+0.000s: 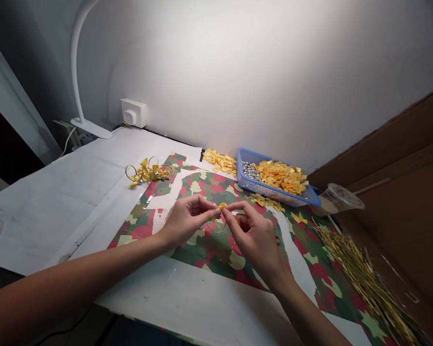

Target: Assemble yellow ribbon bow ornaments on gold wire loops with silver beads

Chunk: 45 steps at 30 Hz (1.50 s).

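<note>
My left hand [187, 217] and my right hand [253, 234] meet over the middle of the table, pinching a small yellow ribbon bow [222, 205] between thumbs and fingertips. Below the bow hangs a thin gold loop [217, 230], which looks like a bent tie. Fingers cover much of the bow, so how the loop joins it cannot be seen. Near my right wrist, a small silver bell-like piece [277, 240] lies on the camouflage-patterned sheet [216, 250]. To the left sits a cluster of yellow bows with gold loops and silver pieces [147, 174].
At the wall stands a blue basket [279, 194] of yellow bows and silver bells [250, 171]. Loose bows [220, 162] lie beside it. A clear plastic cup [341, 198] and a bundle of gold ties [361, 274] are at right. A white lamp [92, 128] stands back left.
</note>
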### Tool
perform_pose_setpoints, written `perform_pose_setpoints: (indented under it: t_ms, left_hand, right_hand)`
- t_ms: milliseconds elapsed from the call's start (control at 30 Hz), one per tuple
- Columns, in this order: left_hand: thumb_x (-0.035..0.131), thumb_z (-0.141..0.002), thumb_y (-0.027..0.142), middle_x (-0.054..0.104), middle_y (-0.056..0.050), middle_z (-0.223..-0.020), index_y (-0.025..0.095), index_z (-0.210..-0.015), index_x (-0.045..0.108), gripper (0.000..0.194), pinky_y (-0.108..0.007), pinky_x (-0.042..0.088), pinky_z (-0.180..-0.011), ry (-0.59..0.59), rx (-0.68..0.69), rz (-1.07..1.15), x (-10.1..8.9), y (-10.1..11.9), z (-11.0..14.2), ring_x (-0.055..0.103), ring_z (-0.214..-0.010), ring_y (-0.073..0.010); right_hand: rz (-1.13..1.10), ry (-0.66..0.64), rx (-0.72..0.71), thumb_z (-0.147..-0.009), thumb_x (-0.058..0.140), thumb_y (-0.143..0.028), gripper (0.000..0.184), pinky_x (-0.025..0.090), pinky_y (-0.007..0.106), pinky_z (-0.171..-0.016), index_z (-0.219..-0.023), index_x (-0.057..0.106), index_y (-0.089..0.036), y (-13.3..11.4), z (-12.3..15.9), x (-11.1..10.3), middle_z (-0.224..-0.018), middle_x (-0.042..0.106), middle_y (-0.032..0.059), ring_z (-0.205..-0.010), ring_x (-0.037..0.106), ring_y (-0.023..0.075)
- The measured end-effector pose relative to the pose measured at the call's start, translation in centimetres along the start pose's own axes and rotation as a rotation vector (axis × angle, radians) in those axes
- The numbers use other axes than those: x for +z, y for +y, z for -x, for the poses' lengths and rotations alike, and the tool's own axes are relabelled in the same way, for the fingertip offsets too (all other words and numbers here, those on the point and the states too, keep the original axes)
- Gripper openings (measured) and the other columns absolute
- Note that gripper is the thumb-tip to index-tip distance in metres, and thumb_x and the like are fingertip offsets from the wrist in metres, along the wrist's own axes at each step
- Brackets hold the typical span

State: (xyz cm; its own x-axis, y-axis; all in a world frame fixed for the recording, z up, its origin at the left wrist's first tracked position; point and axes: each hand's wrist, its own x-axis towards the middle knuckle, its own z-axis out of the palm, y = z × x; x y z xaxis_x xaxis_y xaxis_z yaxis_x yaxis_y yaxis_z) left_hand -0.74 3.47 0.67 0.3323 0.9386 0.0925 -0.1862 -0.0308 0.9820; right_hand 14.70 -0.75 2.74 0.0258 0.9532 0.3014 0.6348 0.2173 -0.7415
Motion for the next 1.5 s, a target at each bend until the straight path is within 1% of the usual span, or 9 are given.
perform_pose_setpoints:
  t_ms: [300, 500, 633, 733, 800, 867, 1067, 1233, 1500]
  left_hand:
    - [0.075, -0.072, 0.028, 0.071, -0.002, -0.075, 0.014, -0.074, 0.064, 0.018, -0.024, 0.056, -0.068, 0.01, -0.004, 0.009, 0.0, 0.0, -0.2, 0.069, -0.073, -0.0138]
    - [0.075, -0.072, 0.033, 0.073, -0.004, -0.078, 0.014, -0.075, 0.063, 0.022, -0.025, 0.057, -0.068, 0.023, -0.012, 0.012, -0.1, -0.2, -0.3, 0.07, -0.076, -0.016]
    - [0.076, -0.07, 0.035, 0.073, -0.005, -0.078, 0.014, -0.075, 0.062, 0.025, -0.028, 0.058, -0.07, 0.052, -0.033, 0.014, -0.2, -0.3, -0.5, 0.071, -0.077, -0.0178]
    - [0.076, -0.071, 0.036, 0.073, -0.005, -0.079, 0.014, -0.076, 0.062, 0.027, -0.027, 0.058, -0.068, 0.034, -0.053, 0.015, -0.3, -0.3, -0.5, 0.07, -0.079, -0.0184]
    - [0.075, -0.071, 0.036, 0.073, -0.006, -0.08, 0.014, -0.077, 0.063, 0.026, -0.026, 0.057, -0.064, -0.006, -0.073, 0.012, -0.3, -0.2, -0.4, 0.07, -0.079, -0.0185]
    - [0.075, -0.072, 0.035, 0.073, -0.005, -0.079, 0.014, -0.077, 0.063, 0.025, -0.026, 0.056, -0.064, -0.064, -0.088, 0.006, -0.4, -0.1, -0.4, 0.07, -0.079, -0.0179]
    - [0.075, -0.071, 0.031, 0.07, -0.004, -0.075, 0.014, -0.072, 0.061, 0.022, -0.025, 0.054, -0.064, -0.174, -0.065, -0.001, -0.3, 0.0, -0.4, 0.068, -0.072, -0.0144]
    - [0.072, -0.074, 0.028, 0.065, -0.001, -0.07, 0.014, -0.071, 0.06, 0.019, -0.021, 0.05, -0.057, -0.221, -0.072, -0.054, -0.2, -0.3, -0.4, 0.061, -0.062, -0.009]
    - [0.072, -0.074, 0.028, 0.063, 0.0, -0.068, 0.014, -0.068, 0.059, 0.019, -0.021, 0.048, -0.056, -0.232, -0.066, -0.1, 0.2, -0.1, -0.6, 0.058, -0.059, -0.0084]
  right_hand:
    - [0.117, 0.025, -0.12, -0.089, 0.053, -0.031, 0.015, 0.024, 0.021, -0.04, -0.08, 0.057, -0.019, -0.6, 0.6, -0.3, -0.046, 0.031, -0.0099, -0.039, 0.031, 0.0082]
    - [0.367, -0.102, -0.323, -0.091, 0.046, -0.022, 0.017, 0.036, 0.021, -0.043, -0.086, 0.062, -0.018, -1.2, 2.5, -0.6, -0.061, 0.063, -0.0016, -0.041, 0.053, 0.0102]
    - [0.521, -0.214, -0.44, -0.091, 0.043, -0.021, 0.023, 0.038, 0.025, -0.042, -0.084, 0.065, -0.017, -2.1, 4.3, -0.5, -0.077, 0.073, 0.0074, -0.051, 0.064, 0.0169]
    - [0.425, -0.201, -0.485, -0.091, 0.049, -0.024, 0.017, 0.043, 0.025, -0.047, -0.092, 0.065, -0.019, -2.5, 3.8, -1.1, -0.087, 0.074, 0.0079, -0.058, 0.066, 0.0167]
    - [0.279, -0.08, -0.388, -0.091, 0.051, -0.026, 0.014, 0.044, 0.024, -0.049, -0.093, 0.064, -0.021, -2.2, 2.2, -1.7, -0.081, 0.072, 0.0051, -0.051, 0.058, 0.0127]
    - [0.1, 0.044, -0.15, -0.09, 0.052, -0.034, 0.018, 0.043, 0.024, -0.049, -0.084, 0.064, -0.02, -1.4, 0.1, -2.3, -0.076, 0.068, 0.0043, -0.05, 0.053, 0.0117]
    - [-0.371, -0.317, 0.265, -0.072, 0.069, -0.05, 0.034, 0.035, 0.022, -0.046, -0.081, 0.067, -0.017, 1.3, -2.6, -2.2, -0.064, 0.059, -0.0006, -0.05, 0.044, 0.0094]
    - [-0.498, -0.285, 0.345, -0.071, 0.071, -0.049, 0.033, 0.029, 0.021, -0.046, -0.077, 0.066, -0.017, 1.8, -1.2, -1.4, -0.065, 0.056, -0.0017, -0.052, 0.038, 0.0075]
    - [-0.516, -0.183, 0.213, -0.078, 0.065, -0.042, 0.024, 0.039, 0.022, -0.052, -0.076, 0.06, -0.019, 2.0, -0.6, -0.9, -0.074, 0.057, -0.0002, -0.06, 0.048, 0.0107]
